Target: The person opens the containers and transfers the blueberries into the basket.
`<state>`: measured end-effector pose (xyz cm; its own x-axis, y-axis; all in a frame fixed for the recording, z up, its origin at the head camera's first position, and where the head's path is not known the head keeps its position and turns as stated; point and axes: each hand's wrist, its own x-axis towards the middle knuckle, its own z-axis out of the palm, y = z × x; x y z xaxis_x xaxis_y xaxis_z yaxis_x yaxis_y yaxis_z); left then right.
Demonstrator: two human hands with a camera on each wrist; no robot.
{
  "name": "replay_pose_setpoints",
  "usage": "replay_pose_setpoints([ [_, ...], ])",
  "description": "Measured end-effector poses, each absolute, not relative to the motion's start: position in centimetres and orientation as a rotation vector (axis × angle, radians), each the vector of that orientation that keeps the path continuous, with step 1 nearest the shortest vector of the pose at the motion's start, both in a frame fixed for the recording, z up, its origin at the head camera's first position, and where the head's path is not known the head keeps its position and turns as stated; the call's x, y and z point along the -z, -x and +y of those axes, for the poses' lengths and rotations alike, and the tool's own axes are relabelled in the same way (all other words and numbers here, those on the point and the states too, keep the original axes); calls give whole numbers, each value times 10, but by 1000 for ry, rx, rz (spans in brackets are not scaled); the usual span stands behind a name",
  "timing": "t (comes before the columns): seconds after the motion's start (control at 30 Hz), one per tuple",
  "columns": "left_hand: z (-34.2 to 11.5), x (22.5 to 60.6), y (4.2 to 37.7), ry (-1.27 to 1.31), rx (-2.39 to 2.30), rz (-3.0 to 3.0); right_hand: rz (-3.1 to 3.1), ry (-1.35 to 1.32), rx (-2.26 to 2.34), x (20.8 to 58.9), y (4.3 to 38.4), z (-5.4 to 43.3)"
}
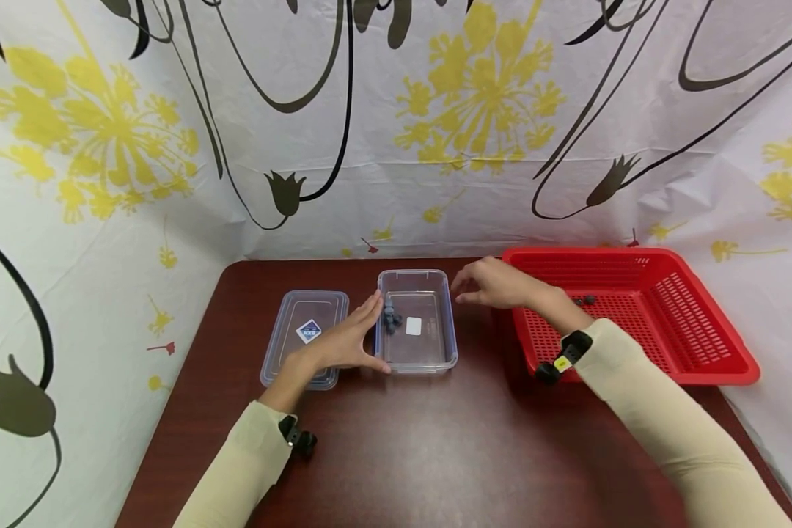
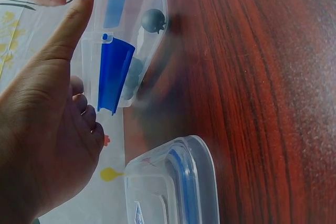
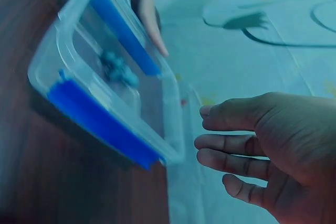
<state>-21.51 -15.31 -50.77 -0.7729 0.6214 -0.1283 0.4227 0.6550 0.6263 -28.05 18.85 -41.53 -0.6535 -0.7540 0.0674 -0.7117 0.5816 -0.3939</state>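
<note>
A clear plastic food container point(image 1: 450, 352) with blue side clips point(image 3: 100, 121) stands lidless on the table. Small blue-grey pieces point(image 1: 391, 317) lie in a cluster along its left inside; one rounded piece point(image 2: 153, 20) shows a pronged tip through the wall. My left hand point(image 1: 343, 337) touches the container's left side, thumb near the front corner and fingers extended along the rim. Just off the right wall, my right hand point(image 1: 495, 284) hovers with fingers loosely bent and holding nothing, as the right wrist view shows. The clear lid point(image 1: 290, 330) lies left of the container, partly behind my left hand.
A red plastic basket point(image 1: 706, 323) stands at the right, under my right forearm, with a few small dark pieces point(image 1: 589, 299) inside. The dark red-brown wooden table point(image 1: 422, 447) meets a flower-patterned white sheet point(image 1: 383, 191) at the back.
</note>
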Motion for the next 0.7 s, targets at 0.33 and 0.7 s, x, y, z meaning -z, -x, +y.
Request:
replay_pose_setpoints([
  [0.33,-154,508,215,-853,-835,2545,2512,1346,648,452,273,133],
  [0.7,-154,506,215,-853,-781,2557,2274,1297,702,495,263,95],
])
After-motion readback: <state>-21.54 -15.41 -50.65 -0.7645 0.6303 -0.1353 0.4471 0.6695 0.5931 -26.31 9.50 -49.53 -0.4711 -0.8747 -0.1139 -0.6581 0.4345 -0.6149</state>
